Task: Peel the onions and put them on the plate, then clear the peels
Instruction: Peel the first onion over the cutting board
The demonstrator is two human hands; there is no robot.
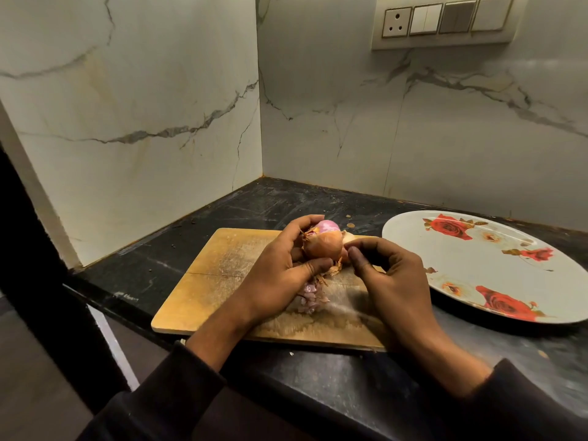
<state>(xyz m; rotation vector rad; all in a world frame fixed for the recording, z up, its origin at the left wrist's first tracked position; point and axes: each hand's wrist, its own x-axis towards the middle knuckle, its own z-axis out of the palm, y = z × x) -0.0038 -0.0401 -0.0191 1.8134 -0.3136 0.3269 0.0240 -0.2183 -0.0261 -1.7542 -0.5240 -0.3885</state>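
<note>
Left grip (280, 268): fingers curled over the top and thumb under, holding the onion (323, 245) clear above the cutting board (222, 265). Right grip (394, 275): fingers curled, thumb and forefinger tips pressed together against the onion's right side, pinching at its skin; the exact contact is in shadow. Onion: brown papery skin on the near face, bare pink-purple flesh at the far top, ragged skin ends at both sides. A pale shape just behind it is mostly hidden and cannot be identified. Loose peels (308, 300), purple and brown, lie on the board below the onion, partly covered by the left wrist. Board's near right corner is hidden under the right forearm. Plate (477, 275), white with red roses, sits on the dark desk (286, 198) just right of the board and holds no onion. Dark sleeves run out of frame at the bottom. Behind: marbled wall (127, 106) and a switch panel (445, 22) at the top.
</note>
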